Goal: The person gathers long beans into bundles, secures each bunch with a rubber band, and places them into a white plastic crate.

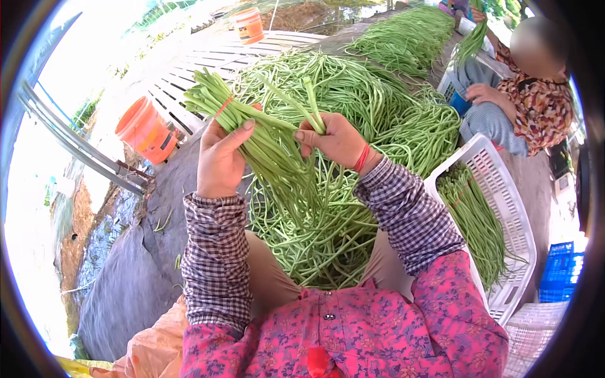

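Note:
My left hand is closed around a thick bundle of long beans, with a red rubber band around it near the upper end. The bundle's loose ends hang down toward my lap. Beside it, my right hand pinches a few long beans, their short ends pointing up. Red bands circle my right wrist. Below and beyond both hands lies a big heap of loose long beans, reaching between my knees.
To my right stands a white crate holding bundled long beans. Another person sits beyond it with beans in a raised hand. Orange buckets stand at left and back. Blue crates sit far right; metal pipes at left.

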Motion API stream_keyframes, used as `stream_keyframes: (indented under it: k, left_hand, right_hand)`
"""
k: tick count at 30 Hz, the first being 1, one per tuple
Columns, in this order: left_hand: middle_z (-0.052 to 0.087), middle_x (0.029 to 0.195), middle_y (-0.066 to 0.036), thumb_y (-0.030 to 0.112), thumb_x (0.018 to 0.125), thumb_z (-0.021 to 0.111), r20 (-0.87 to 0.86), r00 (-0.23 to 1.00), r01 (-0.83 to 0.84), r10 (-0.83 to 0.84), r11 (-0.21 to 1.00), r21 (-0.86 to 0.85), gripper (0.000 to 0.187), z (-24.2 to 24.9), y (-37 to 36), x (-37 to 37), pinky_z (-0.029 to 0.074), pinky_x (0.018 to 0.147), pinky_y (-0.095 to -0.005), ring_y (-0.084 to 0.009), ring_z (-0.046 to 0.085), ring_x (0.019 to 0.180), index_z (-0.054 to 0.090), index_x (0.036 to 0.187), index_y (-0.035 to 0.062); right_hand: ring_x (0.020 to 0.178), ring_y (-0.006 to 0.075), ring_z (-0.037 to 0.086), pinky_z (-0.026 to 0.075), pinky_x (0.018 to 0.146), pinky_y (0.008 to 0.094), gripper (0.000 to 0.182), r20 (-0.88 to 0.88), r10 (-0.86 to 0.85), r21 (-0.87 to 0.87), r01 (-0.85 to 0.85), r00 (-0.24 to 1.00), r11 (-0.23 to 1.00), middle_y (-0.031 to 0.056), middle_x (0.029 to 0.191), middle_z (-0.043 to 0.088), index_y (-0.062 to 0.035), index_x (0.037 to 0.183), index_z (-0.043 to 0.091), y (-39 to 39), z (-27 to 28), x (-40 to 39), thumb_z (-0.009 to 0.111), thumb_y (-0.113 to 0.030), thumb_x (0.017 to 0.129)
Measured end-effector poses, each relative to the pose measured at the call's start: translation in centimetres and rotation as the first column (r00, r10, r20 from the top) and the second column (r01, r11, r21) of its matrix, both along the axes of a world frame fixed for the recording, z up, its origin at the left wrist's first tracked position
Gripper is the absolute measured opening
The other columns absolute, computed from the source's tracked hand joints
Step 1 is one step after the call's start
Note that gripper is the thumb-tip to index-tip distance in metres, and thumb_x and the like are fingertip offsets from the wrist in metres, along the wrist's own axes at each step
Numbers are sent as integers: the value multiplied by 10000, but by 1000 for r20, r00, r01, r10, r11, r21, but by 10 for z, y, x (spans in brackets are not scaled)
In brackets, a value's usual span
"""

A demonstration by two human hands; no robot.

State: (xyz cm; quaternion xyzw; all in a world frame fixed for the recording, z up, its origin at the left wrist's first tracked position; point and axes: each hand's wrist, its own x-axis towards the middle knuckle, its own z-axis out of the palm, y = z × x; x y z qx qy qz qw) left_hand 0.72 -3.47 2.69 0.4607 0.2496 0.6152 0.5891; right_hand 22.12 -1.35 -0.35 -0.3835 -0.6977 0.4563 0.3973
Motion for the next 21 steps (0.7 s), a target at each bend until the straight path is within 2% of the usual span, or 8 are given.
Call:
stream_keyframes:
  k: [1,2,5,6,9,12,15,21]
  left_hand:
    - [599,1101,-134,47,839,620,-68,996,-50,53,998,48,362,4,-1,0,480,864,-350,-207,584,981,498,1168,-38]
    - [629,1014,-112,50,821,652,-45,995,-93,94,995,24,302,8,-6,1,484,788,-299,-161,596,879,544,1090,-34]
    - [644,940,-79,29,800,673,-197,928,-277,317,939,206,247,4,1,-9,481,751,-276,-134,598,821,569,1018,-25]
    - [645,896,-57,16,786,686,-161,925,-304,345,923,235,215,2,2,-9,470,737,-259,-111,589,794,575,968,-12]
    - [641,890,-68,3,787,674,-181,919,-298,351,917,266,224,0,4,-14,489,702,-276,-132,602,775,560,980,-9]
    - [639,877,-88,7,797,658,-121,967,-203,224,966,163,238,-2,1,-16,513,660,-300,-163,618,747,539,1003,-14]
    - [634,864,-105,20,805,645,-11,986,-166,166,986,14,251,2,-2,-14,529,628,-322,-190,628,719,523,1021,-17]
    - [628,775,-108,33,798,649,4,982,-187,187,982,-4,208,-8,4,-23,529,609,-332,-202,623,679,535,969,3]
  right_hand:
    - [639,72,561,443,591,232,175,-7,39,-49,-39,999,998,29,694,648,-2,902,659,2,0,2,674,-161,830]
    - [619,53,550,419,565,217,157,-38,69,-29,-70,997,997,18,676,647,-25,899,666,1,1,2,657,-173,849]
    - [606,54,547,410,567,208,153,-123,173,-134,-189,977,973,13,672,647,-31,892,667,0,6,7,651,-179,856]
    - [567,49,517,383,528,205,162,-161,192,-187,-221,968,957,8,658,635,-30,889,667,-1,6,10,650,-188,856]
    - [451,35,427,303,412,197,191,-282,234,-336,-325,930,884,-10,618,598,-26,881,666,0,5,17,647,-214,857]
    - [407,26,362,233,364,199,206,-331,233,-368,-352,915,861,-20,586,563,-22,888,664,0,2,18,638,-225,862]
    - [405,28,365,228,364,193,201,-434,258,-339,-422,863,841,-13,574,556,-26,884,661,-4,3,19,635,-224,863]
    - [413,38,372,241,365,193,201,-349,287,-395,-417,892,818,33,629,583,-2,915,657,-1,-2,30,624,-196,872]
